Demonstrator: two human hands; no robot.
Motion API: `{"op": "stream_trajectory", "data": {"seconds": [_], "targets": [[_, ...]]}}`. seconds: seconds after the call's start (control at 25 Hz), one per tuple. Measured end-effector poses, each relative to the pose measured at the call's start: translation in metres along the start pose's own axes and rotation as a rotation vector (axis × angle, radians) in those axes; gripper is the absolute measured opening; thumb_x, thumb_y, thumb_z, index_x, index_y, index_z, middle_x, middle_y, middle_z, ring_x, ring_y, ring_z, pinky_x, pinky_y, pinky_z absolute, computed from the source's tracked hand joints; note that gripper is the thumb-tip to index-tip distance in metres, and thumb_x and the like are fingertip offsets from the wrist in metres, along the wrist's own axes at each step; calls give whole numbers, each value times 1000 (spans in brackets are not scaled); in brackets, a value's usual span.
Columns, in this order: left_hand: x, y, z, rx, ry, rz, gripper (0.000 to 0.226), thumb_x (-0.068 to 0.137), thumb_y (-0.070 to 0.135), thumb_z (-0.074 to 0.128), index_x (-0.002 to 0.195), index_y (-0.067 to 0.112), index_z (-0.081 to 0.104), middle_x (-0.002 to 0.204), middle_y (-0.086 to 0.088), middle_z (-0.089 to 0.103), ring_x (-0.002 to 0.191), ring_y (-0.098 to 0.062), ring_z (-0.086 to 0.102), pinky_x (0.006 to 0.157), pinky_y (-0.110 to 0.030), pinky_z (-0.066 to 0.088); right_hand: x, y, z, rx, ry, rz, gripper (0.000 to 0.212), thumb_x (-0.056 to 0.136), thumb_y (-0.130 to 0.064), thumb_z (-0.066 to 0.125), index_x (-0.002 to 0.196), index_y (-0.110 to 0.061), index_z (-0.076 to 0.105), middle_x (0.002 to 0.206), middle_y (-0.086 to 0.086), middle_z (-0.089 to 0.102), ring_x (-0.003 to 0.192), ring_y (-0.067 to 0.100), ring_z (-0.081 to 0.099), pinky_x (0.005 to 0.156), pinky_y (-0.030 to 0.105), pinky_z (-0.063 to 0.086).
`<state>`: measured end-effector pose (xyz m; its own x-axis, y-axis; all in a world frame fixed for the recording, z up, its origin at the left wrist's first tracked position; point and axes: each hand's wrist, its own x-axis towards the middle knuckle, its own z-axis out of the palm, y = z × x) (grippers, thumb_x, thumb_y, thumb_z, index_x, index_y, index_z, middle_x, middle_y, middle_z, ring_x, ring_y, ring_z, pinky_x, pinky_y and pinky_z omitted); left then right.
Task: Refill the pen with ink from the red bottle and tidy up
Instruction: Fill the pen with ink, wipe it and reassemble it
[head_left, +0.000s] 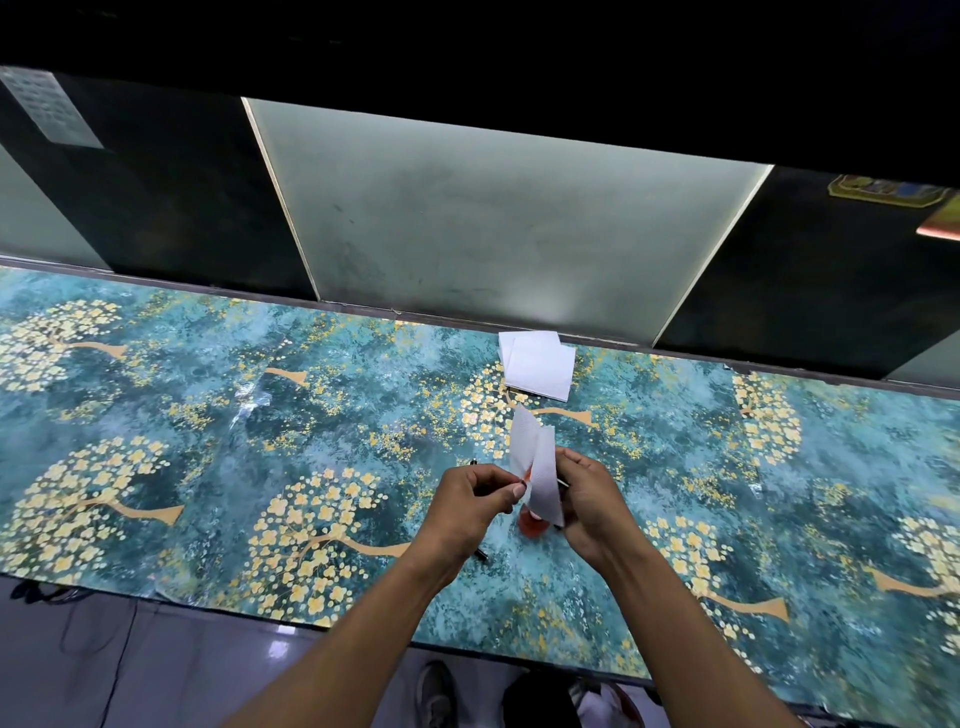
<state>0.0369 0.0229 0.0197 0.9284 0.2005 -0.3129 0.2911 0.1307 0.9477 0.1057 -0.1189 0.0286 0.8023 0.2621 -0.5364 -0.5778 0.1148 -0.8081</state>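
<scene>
A tissue (537, 467) is pinched by the left hand (470, 501) and right hand (587, 499); the red bottle (531, 524) beneath is mostly hidden.

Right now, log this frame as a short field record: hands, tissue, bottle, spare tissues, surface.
left hand: pinches the edge of the tissue
right hand: grips the tissue's other side, with a thin dark pen part
tissue: white, held up between both hands, red stain at its lower left
red bottle: on the table, partly hidden behind the tissue
spare tissues: white stack near the far edge
table: teal cover, yellow tree print
</scene>
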Motion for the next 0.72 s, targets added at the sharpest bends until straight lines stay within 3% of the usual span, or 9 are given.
{"op": "stream_trajectory", "data": {"seconds": [0.16,0.4,0.6,0.72], "targets": [[-3,-1,-1,-10,5,-3,4,85,6,74,84,6,77,74,-3,73,69,-6,64,68,-21,51,-4,-1,-3,44,-48,34,23,100,-13,53,91,-2,71,80,18,66,64,25,57,64,33,41],[-1,-9,-1,-148,6,-123,17,93,12,66,90,-1,76,69,-4,68,68,-16,58,72,-30,51,-7,3,-7,40,-173,10,17,97,-6,57,99,-4,74,93,23,67,73,26,61,65,36,40],[-2,-11,3,-198,-20,-133,16,92,11,66,88,0,77,66,-4,66,65,-15,56,70,-28,51,-7,9,-3,93,-69,14,12,90,-11,65,84,-12,75,78,19,65,61,25,53,59,33,39],[-2,-11,0,-169,-30,-101,12,88,11,70,87,2,78,69,-3,68,65,-12,58,72,-29,51,-5,5,-3,166,-5,29,11,93,-8,60,86,-6,69,71,18,66,52,24,56,50,28,40]]}}
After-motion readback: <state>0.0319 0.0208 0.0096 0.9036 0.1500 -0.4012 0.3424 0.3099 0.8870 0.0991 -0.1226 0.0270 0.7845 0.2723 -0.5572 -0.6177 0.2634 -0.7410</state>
